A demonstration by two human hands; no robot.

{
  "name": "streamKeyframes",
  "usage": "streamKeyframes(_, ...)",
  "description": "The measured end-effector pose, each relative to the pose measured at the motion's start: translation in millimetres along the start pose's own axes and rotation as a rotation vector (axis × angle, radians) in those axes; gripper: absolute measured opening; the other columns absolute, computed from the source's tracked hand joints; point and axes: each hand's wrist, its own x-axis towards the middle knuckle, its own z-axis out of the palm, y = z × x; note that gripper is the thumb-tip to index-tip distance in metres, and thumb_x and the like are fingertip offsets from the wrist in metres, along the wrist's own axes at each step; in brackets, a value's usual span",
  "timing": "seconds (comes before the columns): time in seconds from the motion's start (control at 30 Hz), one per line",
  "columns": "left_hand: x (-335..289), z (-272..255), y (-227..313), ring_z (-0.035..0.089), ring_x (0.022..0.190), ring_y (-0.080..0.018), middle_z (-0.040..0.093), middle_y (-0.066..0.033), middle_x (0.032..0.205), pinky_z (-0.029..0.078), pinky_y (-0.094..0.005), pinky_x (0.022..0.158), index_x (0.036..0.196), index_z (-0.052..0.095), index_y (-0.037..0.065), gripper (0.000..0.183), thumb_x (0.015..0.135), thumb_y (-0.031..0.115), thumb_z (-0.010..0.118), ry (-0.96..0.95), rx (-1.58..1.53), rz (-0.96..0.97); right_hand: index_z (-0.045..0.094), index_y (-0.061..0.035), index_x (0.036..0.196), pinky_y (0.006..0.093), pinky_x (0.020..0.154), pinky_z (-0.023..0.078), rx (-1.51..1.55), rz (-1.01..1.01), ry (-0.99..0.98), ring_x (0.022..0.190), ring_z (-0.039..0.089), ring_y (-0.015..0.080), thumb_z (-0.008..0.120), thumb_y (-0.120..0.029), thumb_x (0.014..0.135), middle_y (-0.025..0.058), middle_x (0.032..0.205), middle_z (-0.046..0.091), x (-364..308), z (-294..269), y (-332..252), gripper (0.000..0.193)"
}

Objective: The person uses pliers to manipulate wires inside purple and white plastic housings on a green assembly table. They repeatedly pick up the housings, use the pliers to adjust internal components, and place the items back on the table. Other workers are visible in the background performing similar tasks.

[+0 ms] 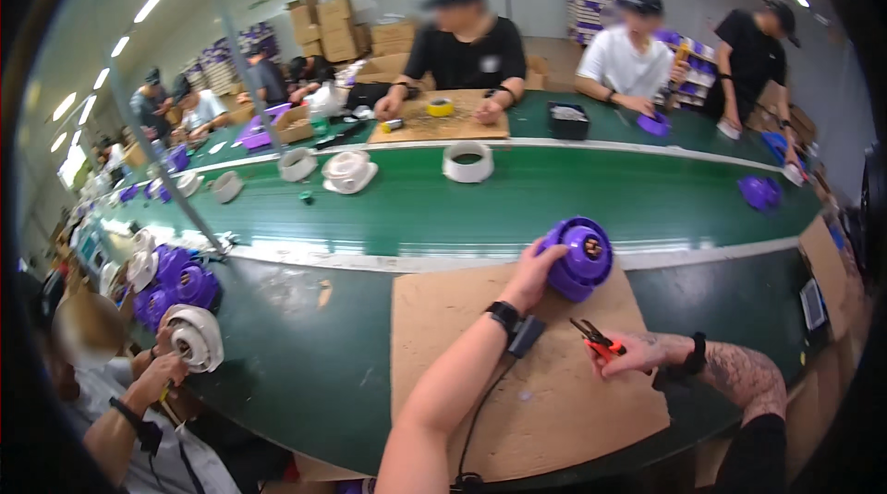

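My left hand (528, 276) grips a round purple plastic housing (580, 281) by its left side, above the far part of a cardboard sheet (545, 411). Several copper-coloured metal parts show in the housing's central opening. In my right hand (637, 353) is a pair of red-handled pliers (602, 344), their dark jaws pointing up and left toward the housing and apart from it. A black band with a small dark box (525, 335) and a cable is on my left wrist. Another dark band (695, 353) circles my right wrist.
Beyond the table runs a green conveyor belt (397, 217) carrying white rings (467, 163), a white housing (349, 170) and a purple part (759, 192). At left, a co-worker holds a white housing (196, 339) beside piled purple housings (176, 283). Other people work across the belt.
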Motion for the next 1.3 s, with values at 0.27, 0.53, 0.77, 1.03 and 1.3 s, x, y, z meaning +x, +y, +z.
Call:
streamKeyframes(0.27, -6, -7, 14, 0.069, 0.101, -0.0169, 0.070, -0.0065, 0.114, 0.058, -0.0342, 0.093, 0.132, 0.059, 0.002, 0.039, 0.093, 0.008, 0.067, -0.040, 0.003, -0.011, 0.061, -0.0035, 0.099, 0.0405, 0.088, 0.042, -1.688, -0.076, 0.677, 0.091, 0.054, 0.0290, 0.075, -0.021, 0.058, 0.0119, 0.095, 0.055, -36, -48, -135, 0.046)
streamKeyframes(0.53, -6, -4, 10, 0.068, 0.106, -0.0182, 0.068, -0.0080, 0.120, 0.056, -0.0356, 0.097, 0.137, 0.056, 0.000, 0.045, 0.093, 0.006, 0.065, -0.054, -0.026, -0.005, 0.062, -0.0060, 0.106, 0.0404, 0.102, 0.038, -2.180, 0.007, 0.652, 0.103, 0.054, 0.0256, 0.084, -0.029, 0.057, 0.0080, 0.098, 0.055, -6, -72, -151, 0.058)
streamKeyframes(0.77, -5, -3, 12, 0.068, 0.106, -0.0179, 0.069, -0.0077, 0.119, 0.056, -0.0352, 0.097, 0.136, 0.057, 0.000, 0.043, 0.093, 0.006, 0.065, -0.038, -0.001, -0.006, 0.061, -0.0067, 0.108, 0.0451, 0.107, 0.034, -2.419, 0.011, 0.628, 0.110, 0.054, 0.0267, 0.081, -0.039, 0.067, 0.0089, 0.104, 0.057, 3, -69, -154, 0.056)
streamKeyframes(1.03, -7, -1, 9, 0.068, 0.108, -0.0189, 0.069, -0.0095, 0.121, 0.055, -0.0361, 0.099, 0.136, 0.057, -0.001, 0.045, 0.094, 0.008, 0.068, -0.051, 0.042, 0.053, 0.065, -0.0097, 0.100, 0.0435, 0.099, 0.037, -2.455, 0.115, 0.516, 0.100, 0.058, 0.0252, 0.077, -0.044, 0.074, 0.0045, 0.090, 0.058, 13, -64, -156, 0.045)
streamKeyframes(1.3, -10, 9, 15, 0.068, 0.108, -0.0181, 0.070, -0.0111, 0.122, 0.055, -0.0338, 0.099, 0.137, 0.058, -0.003, 0.054, 0.089, 0.007, 0.079, -0.060, 0.001, 0.108, 0.066, -0.0072, 0.098, 0.0410, 0.090, 0.040, -1.925, 0.298, 0.560, 0.094, 0.062, 0.0267, 0.076, -0.043, 0.068, 0.0106, 0.091, 0.067, 4, -73, -157, 0.048)
